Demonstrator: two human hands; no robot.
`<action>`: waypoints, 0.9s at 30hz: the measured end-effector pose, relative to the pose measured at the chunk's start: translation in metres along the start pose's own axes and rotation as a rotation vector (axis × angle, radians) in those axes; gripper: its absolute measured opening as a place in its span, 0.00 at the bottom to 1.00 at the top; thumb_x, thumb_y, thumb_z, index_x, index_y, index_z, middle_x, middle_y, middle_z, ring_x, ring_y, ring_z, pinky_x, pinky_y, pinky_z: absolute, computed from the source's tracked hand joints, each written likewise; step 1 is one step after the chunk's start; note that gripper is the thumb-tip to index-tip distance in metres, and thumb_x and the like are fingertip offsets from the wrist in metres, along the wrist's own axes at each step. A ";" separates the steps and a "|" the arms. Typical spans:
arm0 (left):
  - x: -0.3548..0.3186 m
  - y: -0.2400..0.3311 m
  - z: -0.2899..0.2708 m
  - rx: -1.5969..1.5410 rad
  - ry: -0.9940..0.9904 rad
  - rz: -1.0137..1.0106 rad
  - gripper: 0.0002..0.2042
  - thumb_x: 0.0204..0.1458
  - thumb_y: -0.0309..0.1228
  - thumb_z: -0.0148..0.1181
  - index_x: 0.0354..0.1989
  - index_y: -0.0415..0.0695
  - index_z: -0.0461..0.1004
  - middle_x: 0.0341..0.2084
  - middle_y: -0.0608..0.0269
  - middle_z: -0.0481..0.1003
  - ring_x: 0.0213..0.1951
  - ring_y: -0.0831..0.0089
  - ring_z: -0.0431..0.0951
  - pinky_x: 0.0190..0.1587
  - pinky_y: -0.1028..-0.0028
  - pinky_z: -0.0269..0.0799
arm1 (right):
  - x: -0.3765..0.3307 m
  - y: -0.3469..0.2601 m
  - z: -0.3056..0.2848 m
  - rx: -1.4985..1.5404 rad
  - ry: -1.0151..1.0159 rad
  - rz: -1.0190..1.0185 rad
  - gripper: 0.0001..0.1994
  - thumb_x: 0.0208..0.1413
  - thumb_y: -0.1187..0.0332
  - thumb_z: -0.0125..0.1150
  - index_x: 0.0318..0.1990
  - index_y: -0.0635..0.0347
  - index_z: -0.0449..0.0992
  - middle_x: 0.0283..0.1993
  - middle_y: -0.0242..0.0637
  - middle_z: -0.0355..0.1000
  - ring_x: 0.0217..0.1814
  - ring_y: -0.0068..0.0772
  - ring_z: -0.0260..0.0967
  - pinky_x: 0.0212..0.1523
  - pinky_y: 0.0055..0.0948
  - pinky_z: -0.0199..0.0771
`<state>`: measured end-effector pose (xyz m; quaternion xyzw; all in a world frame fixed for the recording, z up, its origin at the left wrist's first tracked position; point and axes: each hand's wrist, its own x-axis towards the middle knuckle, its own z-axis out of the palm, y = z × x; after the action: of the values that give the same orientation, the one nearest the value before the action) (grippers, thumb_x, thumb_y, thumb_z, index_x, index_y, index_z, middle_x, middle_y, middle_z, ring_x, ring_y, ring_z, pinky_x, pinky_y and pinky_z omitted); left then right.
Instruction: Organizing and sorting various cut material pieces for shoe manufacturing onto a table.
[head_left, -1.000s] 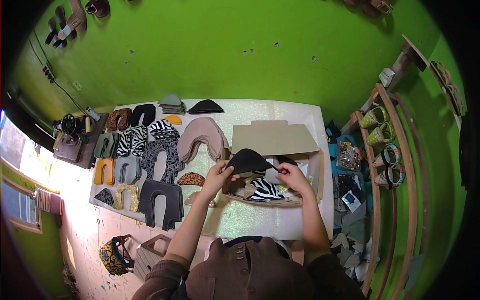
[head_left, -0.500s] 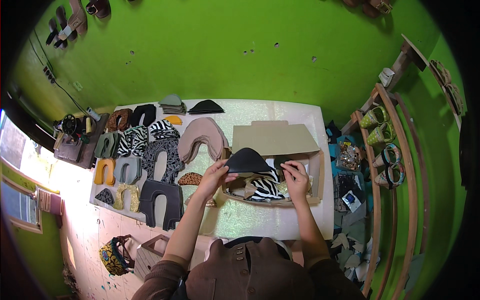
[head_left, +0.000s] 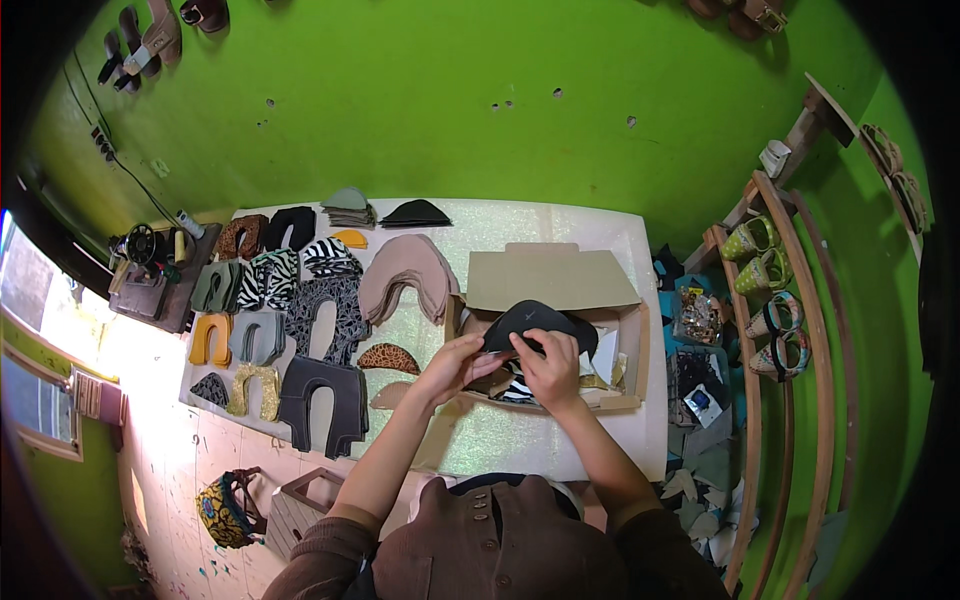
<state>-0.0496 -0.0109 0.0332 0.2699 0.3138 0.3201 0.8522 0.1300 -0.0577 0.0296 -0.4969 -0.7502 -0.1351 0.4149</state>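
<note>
Over an open cardboard box (head_left: 620, 345), both of my hands hold black rounded cut pieces of leather-like material (head_left: 528, 315). A small light mark shows on the top one, and a second black layer sticks out to the right. My left hand (head_left: 455, 368) pinches the left lower corner between thumb and fingers. The right hand (head_left: 552, 370) grips the near edge, its fingers bent over it. Below them in the box lie zebra-striped pieces (head_left: 515, 388) and some gold scraps (head_left: 618, 372), partly hidden by the hands.
Stacks of U-shaped cut pieces (head_left: 405, 265) cover the white table's left half, beside leopard-print pieces (head_left: 388, 356). Black half-round pieces (head_left: 415, 212) lie at the back. A wooden rack with shoes (head_left: 757, 235) stands right. A small sewing machine (head_left: 140, 245) sits left.
My right hand has moved left from the box's right side onto the black pieces. The black piece in the left hand has shifted right, with another black piece now against it.
</note>
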 end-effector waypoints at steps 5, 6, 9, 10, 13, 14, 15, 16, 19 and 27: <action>0.000 -0.004 -0.003 -0.036 -0.047 0.010 0.16 0.58 0.27 0.36 0.52 0.33 0.59 0.49 0.50 0.66 0.50 0.62 0.70 0.52 0.71 0.66 | -0.004 -0.006 0.008 0.013 -0.043 -0.005 0.17 0.38 0.73 0.59 0.41 0.52 0.76 0.36 0.31 0.67 0.33 0.32 0.64 0.33 0.31 0.62; -0.001 -0.005 -0.003 -0.043 -0.046 0.000 0.16 0.58 0.27 0.36 0.53 0.33 0.58 0.50 0.51 0.65 0.50 0.62 0.69 0.52 0.71 0.67 | -0.004 -0.007 0.009 0.013 -0.043 -0.006 0.17 0.38 0.73 0.59 0.41 0.52 0.76 0.36 0.31 0.67 0.33 0.32 0.64 0.33 0.31 0.62; -0.003 -0.005 0.000 -0.065 -0.033 -0.005 0.17 0.59 0.27 0.36 0.54 0.34 0.56 0.51 0.50 0.64 0.51 0.62 0.68 0.52 0.71 0.66 | -0.004 -0.008 0.010 0.009 -0.047 -0.013 0.16 0.39 0.73 0.59 0.40 0.53 0.76 0.35 0.31 0.66 0.31 0.32 0.63 0.31 0.31 0.61; -0.003 -0.005 -0.001 -0.064 -0.032 -0.005 0.17 0.59 0.27 0.36 0.54 0.34 0.56 0.51 0.50 0.64 0.51 0.62 0.68 0.52 0.71 0.66 | -0.003 -0.008 0.009 0.000 -0.066 -0.022 0.15 0.39 0.73 0.58 0.40 0.54 0.75 0.35 0.31 0.66 0.31 0.32 0.63 0.30 0.31 0.61; -0.003 -0.007 -0.005 -0.081 -0.042 0.007 0.17 0.59 0.28 0.36 0.55 0.34 0.56 0.50 0.51 0.64 0.51 0.61 0.69 0.52 0.71 0.67 | -0.003 -0.006 0.008 -0.025 -0.102 -0.058 0.15 0.40 0.72 0.57 0.40 0.55 0.75 0.35 0.32 0.66 0.32 0.32 0.63 0.30 0.30 0.61; -0.002 -0.008 -0.005 -0.062 -0.020 0.001 0.17 0.59 0.28 0.36 0.55 0.34 0.56 0.50 0.51 0.64 0.51 0.61 0.69 0.51 0.71 0.68 | -0.003 -0.005 0.008 -0.040 -0.118 -0.086 0.15 0.41 0.72 0.56 0.40 0.55 0.75 0.35 0.32 0.66 0.32 0.32 0.63 0.30 0.30 0.61; -0.002 -0.008 -0.006 -0.043 0.001 -0.005 0.17 0.59 0.29 0.36 0.54 0.34 0.56 0.51 0.51 0.64 0.51 0.61 0.69 0.51 0.72 0.68 | -0.003 -0.004 0.007 -0.042 -0.118 -0.085 0.15 0.41 0.72 0.56 0.40 0.55 0.75 0.35 0.32 0.66 0.32 0.32 0.63 0.30 0.30 0.61; -0.002 -0.008 -0.006 -0.042 0.001 -0.006 0.17 0.59 0.29 0.36 0.54 0.34 0.56 0.51 0.51 0.64 0.51 0.61 0.69 0.51 0.72 0.68 | -0.003 -0.003 0.007 -0.034 -0.126 -0.099 0.15 0.41 0.72 0.56 0.41 0.55 0.74 0.36 0.32 0.66 0.32 0.32 0.63 0.31 0.30 0.62; -0.002 -0.008 -0.007 -0.040 -0.016 -0.006 0.16 0.59 0.29 0.37 0.53 0.34 0.57 0.50 0.51 0.64 0.50 0.61 0.69 0.51 0.72 0.68 | -0.003 -0.003 0.008 -0.018 -0.129 -0.106 0.15 0.41 0.72 0.56 0.41 0.56 0.74 0.36 0.33 0.66 0.33 0.33 0.64 0.31 0.30 0.62; -0.002 -0.009 -0.005 -0.013 -0.006 0.001 0.16 0.58 0.29 0.41 0.53 0.36 0.60 0.48 0.55 0.67 0.49 0.68 0.70 0.51 0.75 0.68 | -0.007 -0.004 0.009 0.011 -0.158 -0.077 0.16 0.41 0.72 0.56 0.42 0.56 0.73 0.36 0.34 0.66 0.34 0.33 0.64 0.32 0.31 0.63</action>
<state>-0.0502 -0.0169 0.0246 0.2656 0.3090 0.3218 0.8547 0.1227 -0.0585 0.0193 -0.4746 -0.7997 -0.1073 0.3517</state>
